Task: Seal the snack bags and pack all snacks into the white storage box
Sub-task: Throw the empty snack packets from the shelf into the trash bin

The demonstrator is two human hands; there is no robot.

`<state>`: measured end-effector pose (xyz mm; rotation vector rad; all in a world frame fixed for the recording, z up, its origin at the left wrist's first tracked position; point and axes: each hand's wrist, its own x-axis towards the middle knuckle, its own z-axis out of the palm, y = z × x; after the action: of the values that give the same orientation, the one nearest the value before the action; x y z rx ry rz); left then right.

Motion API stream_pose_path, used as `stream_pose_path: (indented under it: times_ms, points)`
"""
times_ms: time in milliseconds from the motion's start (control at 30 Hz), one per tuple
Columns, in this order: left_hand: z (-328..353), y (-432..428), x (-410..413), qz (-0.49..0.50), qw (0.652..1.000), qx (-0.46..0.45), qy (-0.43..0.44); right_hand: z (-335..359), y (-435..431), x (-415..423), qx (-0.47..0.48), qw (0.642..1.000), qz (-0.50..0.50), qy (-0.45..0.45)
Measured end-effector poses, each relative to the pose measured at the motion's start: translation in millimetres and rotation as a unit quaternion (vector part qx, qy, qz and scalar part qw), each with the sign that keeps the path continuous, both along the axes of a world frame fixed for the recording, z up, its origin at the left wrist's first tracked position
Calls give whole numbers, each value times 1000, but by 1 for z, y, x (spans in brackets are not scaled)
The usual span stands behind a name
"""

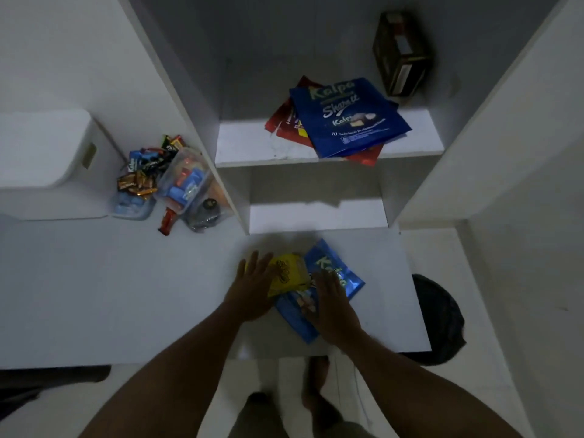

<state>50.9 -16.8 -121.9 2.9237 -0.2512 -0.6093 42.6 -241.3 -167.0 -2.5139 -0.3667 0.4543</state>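
l hand (252,287) on yellow bag (290,273), r hand (333,309) on blue bag (347,279).

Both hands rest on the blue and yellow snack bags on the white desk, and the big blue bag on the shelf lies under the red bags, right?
Not quite: in the head view the big blue foil bag on the white shelf lies on top of the red bags, not under them.

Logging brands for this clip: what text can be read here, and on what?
"Kalpa", "Share it", "10 Packs": blue bag on the shelf.
"Kalpa", partly covered: blue bag on the desk.
Unreadable: black lettering on the yellow bag, dark box, small wrappers at left.
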Motion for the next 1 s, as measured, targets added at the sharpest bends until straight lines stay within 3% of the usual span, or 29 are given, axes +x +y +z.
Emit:
stream_pose_path:
  times_ms: [267, 400, 567, 733, 1000]
  points:
    - [-12, 17, -6, 159, 987, 13, -19, -15, -17, 17, -73, 996, 44, -20]
    - [-13, 8, -10, 186, 982, 1, -18, -23, -19, 15, -107, 990, 75, -44]
    - [-18, -3, -17, 228, 971, -73, -17, -21, -16, 14, -125, 984, 82, -94]
    - [-18, -9, -23, 203, 976, -64, -54, -14, -15, 16, -86, 985, 74, -133]
    - [0, -20, -9, 144, 980, -94, -102, 23, -28, 25, -9, 985, -48, -162]
